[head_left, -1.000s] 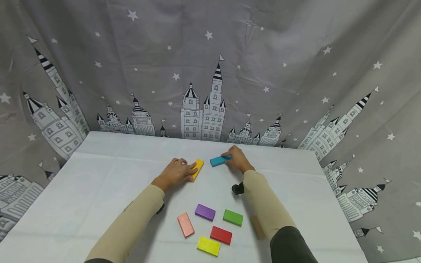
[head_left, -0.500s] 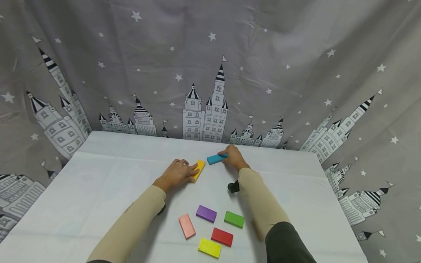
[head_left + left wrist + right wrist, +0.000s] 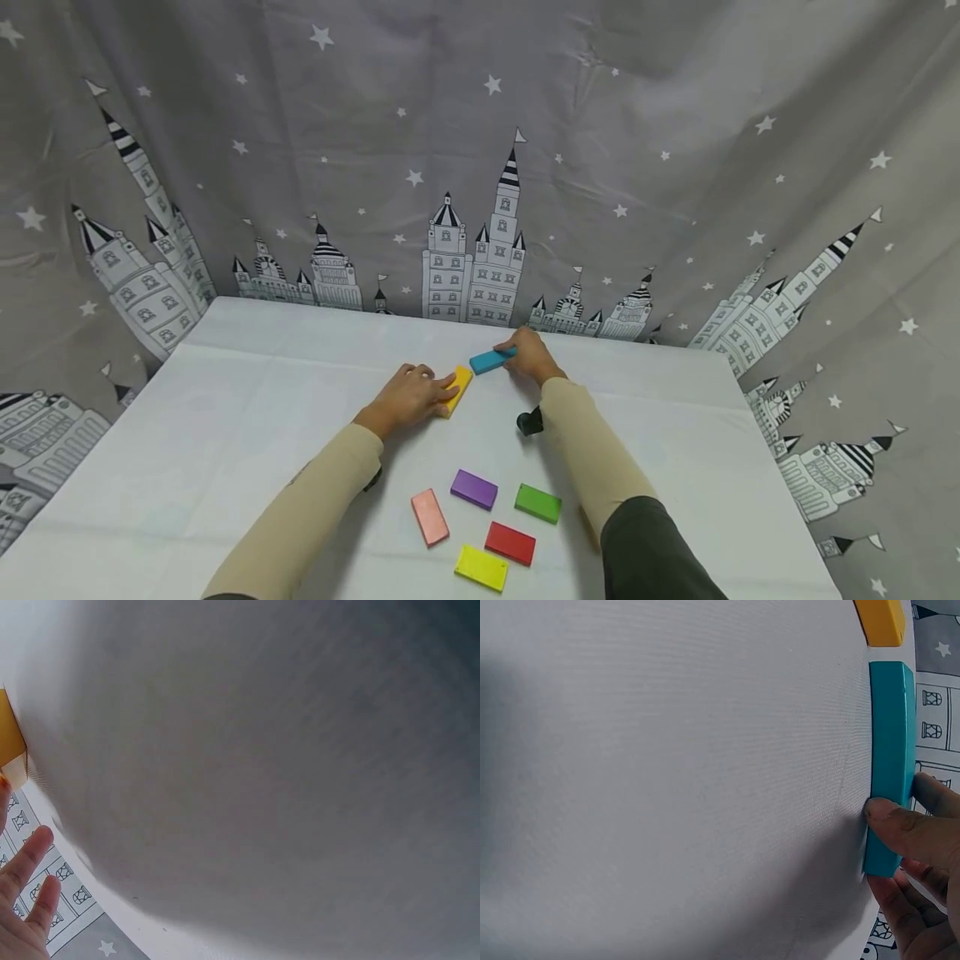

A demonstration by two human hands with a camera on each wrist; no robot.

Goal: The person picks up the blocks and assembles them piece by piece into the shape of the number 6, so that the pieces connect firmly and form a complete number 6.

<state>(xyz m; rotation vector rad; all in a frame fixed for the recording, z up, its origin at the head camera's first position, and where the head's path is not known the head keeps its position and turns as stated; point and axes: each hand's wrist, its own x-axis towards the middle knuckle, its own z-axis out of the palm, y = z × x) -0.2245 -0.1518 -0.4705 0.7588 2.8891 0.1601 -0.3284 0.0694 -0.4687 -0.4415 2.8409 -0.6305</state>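
My left hand (image 3: pixel 408 398) pinches an orange-yellow block (image 3: pixel 460 385) lying slanted near the back of the table. At the left edge of the left wrist view, the block's end (image 3: pixel 11 731) shows by a fingertip, with other fingers spread. A blue block (image 3: pixel 491 361) is held at its right end by my right hand (image 3: pixel 531 357). Up close in the right wrist view, my thumb (image 3: pixel 904 825) lies across the blue block while fingers grip its far side and end. Its free end points toward the orange-yellow block, with a small gap between them.
Nearer the front lie loose blocks: purple (image 3: pixel 474 489), green (image 3: pixel 537 503), pink (image 3: pixel 430 517), red (image 3: pixel 510 543) and yellow (image 3: pixel 482 568). A brown block (image 3: pixel 589 529) is partly hidden by the right sleeve. A grey castle-print curtain (image 3: pixel 360 100) hangs behind the white table (image 3: pixel 247 400).
My right hand has slid the blue block leftward, closer to the orange-yellow one. The left hand stays on its block. The whole head view has shifted slightly.
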